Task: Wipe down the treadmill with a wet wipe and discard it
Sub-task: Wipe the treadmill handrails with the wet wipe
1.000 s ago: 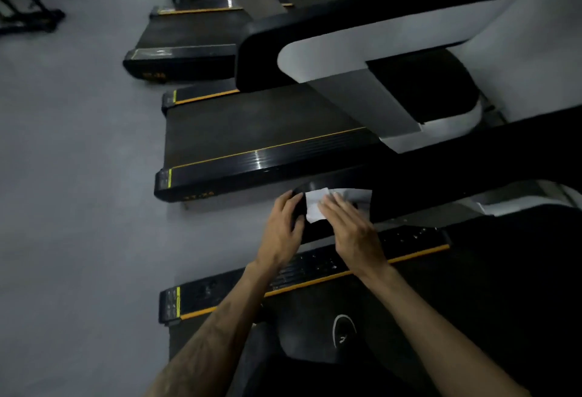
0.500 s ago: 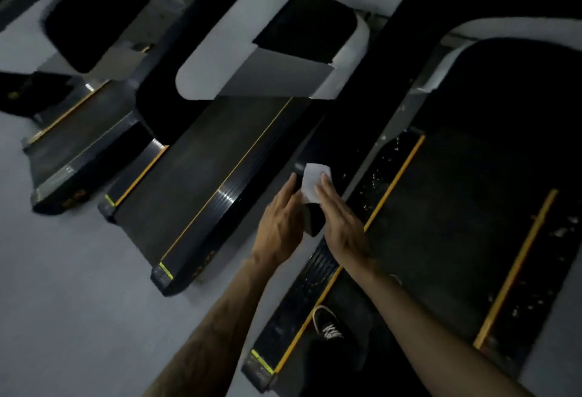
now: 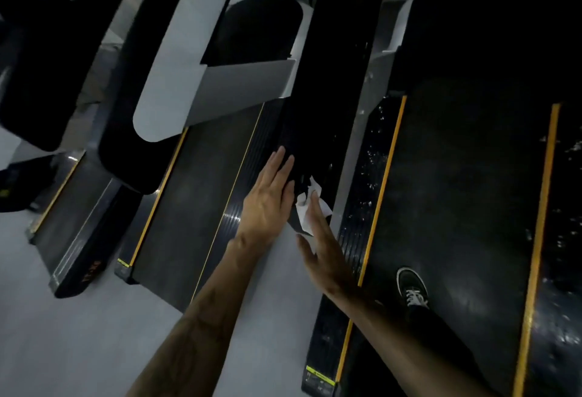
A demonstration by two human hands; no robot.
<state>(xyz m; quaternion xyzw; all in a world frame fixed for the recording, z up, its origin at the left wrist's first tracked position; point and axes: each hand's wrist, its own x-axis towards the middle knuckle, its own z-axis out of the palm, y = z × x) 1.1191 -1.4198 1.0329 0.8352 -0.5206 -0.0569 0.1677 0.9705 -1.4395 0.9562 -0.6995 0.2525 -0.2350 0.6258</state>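
A crumpled white wet wipe (image 3: 307, 206) lies against the end of the treadmill's black handrail (image 3: 321, 113). My right hand (image 3: 324, 248) presses it there with straight fingers. My left hand (image 3: 271, 201) lies flat with straight fingers on the left side of the same handrail end, just beside the wipe. The treadmill belt (image 3: 456, 207) runs below to the right, between yellow stripes, with white specks on its side rail (image 3: 365, 207).
A black shoe (image 3: 412, 289) stands on the belt of this treadmill. Two more treadmills (image 3: 195, 195) lie parallel to the left on the grey floor (image 3: 78, 333), each with white and black console arms (image 3: 176, 81) overhead.
The view has swung further right and closer. My left hand's fingers have straightened along the handrail. The wipe looks more crumpled under my right hand and sits a little lower on the rail end.
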